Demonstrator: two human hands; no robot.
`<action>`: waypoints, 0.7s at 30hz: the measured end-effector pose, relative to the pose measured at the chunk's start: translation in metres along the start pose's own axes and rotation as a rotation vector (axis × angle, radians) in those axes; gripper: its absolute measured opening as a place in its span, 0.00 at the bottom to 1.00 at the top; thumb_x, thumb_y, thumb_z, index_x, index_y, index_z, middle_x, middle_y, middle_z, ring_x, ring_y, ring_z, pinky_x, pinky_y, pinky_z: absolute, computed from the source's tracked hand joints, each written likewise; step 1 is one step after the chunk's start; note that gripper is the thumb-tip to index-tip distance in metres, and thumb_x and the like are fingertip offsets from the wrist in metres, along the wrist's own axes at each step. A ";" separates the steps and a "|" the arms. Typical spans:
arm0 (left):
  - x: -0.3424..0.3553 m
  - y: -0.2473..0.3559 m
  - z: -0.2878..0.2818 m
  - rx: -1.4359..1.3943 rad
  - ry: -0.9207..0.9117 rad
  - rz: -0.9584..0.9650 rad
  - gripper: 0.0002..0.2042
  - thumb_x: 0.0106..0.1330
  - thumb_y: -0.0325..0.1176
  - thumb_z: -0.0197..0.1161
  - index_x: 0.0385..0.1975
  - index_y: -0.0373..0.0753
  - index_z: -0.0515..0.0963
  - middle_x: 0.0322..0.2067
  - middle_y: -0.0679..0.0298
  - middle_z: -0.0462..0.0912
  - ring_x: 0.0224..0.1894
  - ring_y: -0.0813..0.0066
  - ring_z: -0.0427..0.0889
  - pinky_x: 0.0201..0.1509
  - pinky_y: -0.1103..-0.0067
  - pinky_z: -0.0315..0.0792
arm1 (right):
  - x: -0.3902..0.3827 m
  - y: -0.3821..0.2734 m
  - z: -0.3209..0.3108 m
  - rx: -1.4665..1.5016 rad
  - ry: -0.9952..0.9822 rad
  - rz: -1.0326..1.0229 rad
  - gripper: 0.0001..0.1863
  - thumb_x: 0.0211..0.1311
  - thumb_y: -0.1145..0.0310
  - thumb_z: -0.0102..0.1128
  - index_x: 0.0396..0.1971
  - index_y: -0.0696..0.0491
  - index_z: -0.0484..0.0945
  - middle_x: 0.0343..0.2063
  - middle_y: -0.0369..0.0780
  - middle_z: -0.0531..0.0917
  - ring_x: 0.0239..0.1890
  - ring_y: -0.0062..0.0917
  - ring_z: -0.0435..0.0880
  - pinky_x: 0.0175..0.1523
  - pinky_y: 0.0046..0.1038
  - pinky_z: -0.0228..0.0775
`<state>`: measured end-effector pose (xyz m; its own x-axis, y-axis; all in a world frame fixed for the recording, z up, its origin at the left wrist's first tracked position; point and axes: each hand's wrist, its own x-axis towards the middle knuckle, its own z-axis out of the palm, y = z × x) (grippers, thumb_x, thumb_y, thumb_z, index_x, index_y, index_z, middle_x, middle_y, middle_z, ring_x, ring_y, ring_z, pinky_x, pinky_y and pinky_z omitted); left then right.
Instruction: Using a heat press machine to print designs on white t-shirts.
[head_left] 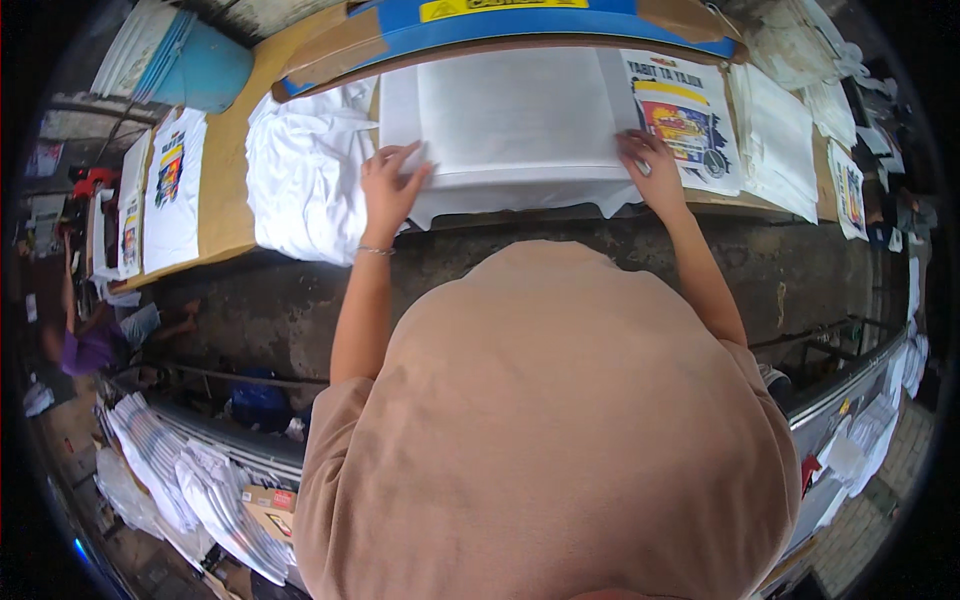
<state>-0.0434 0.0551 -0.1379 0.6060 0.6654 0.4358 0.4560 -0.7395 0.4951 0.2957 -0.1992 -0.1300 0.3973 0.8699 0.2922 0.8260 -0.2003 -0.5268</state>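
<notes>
White cloth, its far edge hidden, is touched by the left hand, fingers spread; the right hand's grip cannot be told.

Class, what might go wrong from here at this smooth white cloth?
The smooth white cloth droops in front, so uneven tugging by the left hand and right hand might crease it. The right hand is near the colourfully printed white cloth and may nudge it. The rumpled white fabric heap beside the left hand may snag.
</notes>
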 end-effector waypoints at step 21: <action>-0.002 0.002 -0.018 -0.022 0.031 0.037 0.12 0.54 0.37 0.67 0.39 0.47 0.83 0.37 0.64 0.77 0.40 0.64 0.72 0.46 0.71 0.67 | -0.004 0.004 0.005 -0.056 0.041 0.017 0.16 0.57 0.63 0.58 0.46 0.45 0.79 0.49 0.40 0.76 0.51 0.37 0.73 0.58 0.34 0.61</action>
<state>-0.0553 0.0539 -0.1243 0.6018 0.6409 0.4766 0.4193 -0.7614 0.4944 0.2951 -0.2014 -0.1375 0.4262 0.8473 0.3169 0.8398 -0.2404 -0.4868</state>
